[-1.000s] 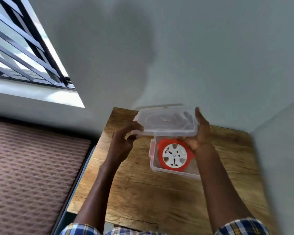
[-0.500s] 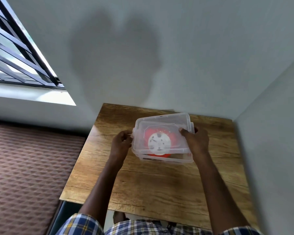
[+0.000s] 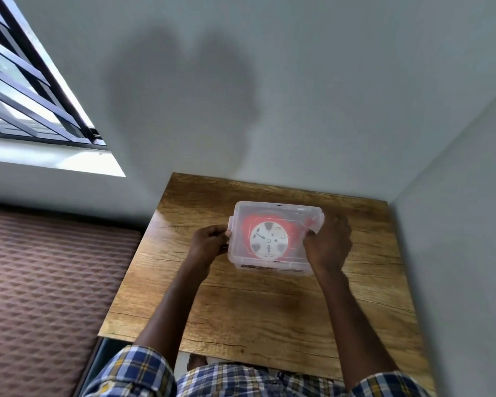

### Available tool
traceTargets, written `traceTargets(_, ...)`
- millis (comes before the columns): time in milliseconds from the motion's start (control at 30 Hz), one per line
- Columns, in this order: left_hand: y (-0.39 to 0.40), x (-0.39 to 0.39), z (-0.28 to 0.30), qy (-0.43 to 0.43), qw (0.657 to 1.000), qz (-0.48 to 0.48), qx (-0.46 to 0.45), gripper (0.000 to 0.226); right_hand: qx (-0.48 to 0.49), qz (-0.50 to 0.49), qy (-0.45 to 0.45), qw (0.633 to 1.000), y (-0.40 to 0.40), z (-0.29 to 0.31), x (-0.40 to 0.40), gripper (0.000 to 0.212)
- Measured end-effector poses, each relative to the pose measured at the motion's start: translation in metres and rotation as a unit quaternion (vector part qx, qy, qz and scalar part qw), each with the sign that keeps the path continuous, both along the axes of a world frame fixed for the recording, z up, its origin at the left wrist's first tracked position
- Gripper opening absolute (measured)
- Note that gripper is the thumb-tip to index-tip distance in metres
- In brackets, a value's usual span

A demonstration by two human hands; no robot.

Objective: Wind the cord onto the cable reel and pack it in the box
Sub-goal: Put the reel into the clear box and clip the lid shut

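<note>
A clear plastic box (image 3: pixel 269 266) sits on the wooden table (image 3: pixel 269 310) with its clear lid (image 3: pixel 278 212) lying on top. Through the lid I see the red cable reel (image 3: pixel 246 224) with its white socket face (image 3: pixel 269 240), lying flat inside. My left hand (image 3: pixel 209 242) grips the latch at the box's left side with curled fingers. At the right side, my right hand (image 3: pixel 328 243) curls around the lid's edge and latch. The cord itself is hidden on the reel.
The small table stands in a corner, with a grey wall (image 3: pixel 269 110) behind and another wall (image 3: pixel 455 224) on the right. A brown patterned mattress (image 3: pixel 40 296) lies to the left, and a barred window (image 3: pixel 26 96) is up left.
The lid went from held above the open box down onto it. Both hands moved from holding the lid to gripping the box's two sides.
</note>
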State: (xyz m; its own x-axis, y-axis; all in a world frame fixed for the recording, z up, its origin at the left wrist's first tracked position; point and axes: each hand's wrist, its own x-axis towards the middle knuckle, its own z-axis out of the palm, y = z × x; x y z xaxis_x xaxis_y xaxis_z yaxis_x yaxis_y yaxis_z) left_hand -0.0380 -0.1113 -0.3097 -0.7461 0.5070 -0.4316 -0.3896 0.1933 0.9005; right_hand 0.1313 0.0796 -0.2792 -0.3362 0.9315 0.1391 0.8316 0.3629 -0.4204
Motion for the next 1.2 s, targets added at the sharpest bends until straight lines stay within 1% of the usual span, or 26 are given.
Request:
traceTargets(67,0.001,-0.003,-0.005,-0.032,0.999,0.001,0.002,0.016,0.048,0.093,0.001,0.995,-0.009,0.004,-0.016,0.058)
traceTargets(133,0.001,-0.005,-0.007,-0.055,0.998,-0.006,0.007,0.015,0.043,0.209,0.002,0.977,-0.029,0.002,-0.039,0.056)
traceTargets(200,0.001,-0.007,-0.006,-0.069,0.997,-0.024,0.01,0.017,0.019,0.314,-0.033,0.949,-0.054,-0.01,-0.058,0.057)
traceTargets(267,0.001,-0.009,-0.006,-0.075,0.996,-0.043,0.007,0.02,0.011,0.358,-0.09,0.929,-0.071,-0.028,-0.066,0.061)
traceTargets(300,0.002,-0.009,-0.007,-0.079,0.996,-0.046,0.006,0.021,0.018,0.36,-0.109,0.926,-0.073,-0.036,-0.066,0.064)
traceTargets(367,0.003,-0.008,-0.007,-0.088,0.995,-0.04,0.006,0.022,0.035,0.351,-0.117,0.928,-0.072,-0.045,-0.064,0.067)
traceTargets(500,0.005,-0.005,-0.004,-0.104,0.994,-0.016,0.003,0.02,0.013,0.352,-0.113,0.929,-0.071,-0.042,-0.065,0.068)
traceTargets(600,0.005,-0.006,-0.002,-0.082,0.996,-0.037,-0.013,0.02,-0.008,0.314,-0.082,0.946,-0.059,-0.038,-0.052,0.067)
traceTargets(733,0.008,-0.007,0.0,-0.057,0.997,-0.045,-0.039,0.021,0.018,0.276,-0.077,0.958,-0.045,-0.036,-0.03,0.062)
traceTargets(800,0.008,-0.008,0.0,-0.053,0.996,-0.052,-0.046,0.022,0.036,0.228,-0.061,0.971,-0.035,-0.036,-0.021,0.061)
traceTargets(833,0.008,-0.01,-0.001,-0.053,0.996,-0.057,-0.046,0.022,0.039,0.202,-0.065,0.976,-0.029,-0.035,-0.016,0.061)
traceTargets(900,0.006,-0.014,0.002,-0.044,0.995,-0.064,-0.058,0.022,0.029,0.174,-0.103,0.979,-0.018,-0.036,-0.008,0.064)
traceTargets(967,0.009,-0.015,0.006,-0.004,0.992,-0.082,-0.093,0.02,-0.001,0.182,-0.134,0.974,-0.012,-0.037,-0.005,0.068)
traceTargets(1033,0.014,-0.015,0.012,0.096,0.982,-0.085,-0.141,0.006,-0.016,0.186,-0.12,0.975,-0.012,-0.036,-0.005,0.066)
traceTargets(1067,0.019,-0.015,0.016,0.172,0.968,-0.076,-0.166,0.016,-0.018,0.175,-0.091,0.98,-0.012,-0.034,-0.005,0.064)
traceTargets(1133,0.036,-0.012,0.023,0.338,0.92,-0.071,-0.188,0.039,-0.02,0.12,-0.006,0.993,-0.012,-0.028,0.0,0.059)
traceTargets(1167,0.046,-0.009,0.026,0.4,0.894,-0.086,-0.18,0.046,-0.027,0.088,0.037,0.995,-0.011,-0.027,0.004,0.055)
traceTargets(1200,0.058,-0.003,0.031,0.438,0.876,-0.116,-0.165,0.049,-0.051,0.071,0.083,0.993,-0.008,-0.026,0.008,0.051)
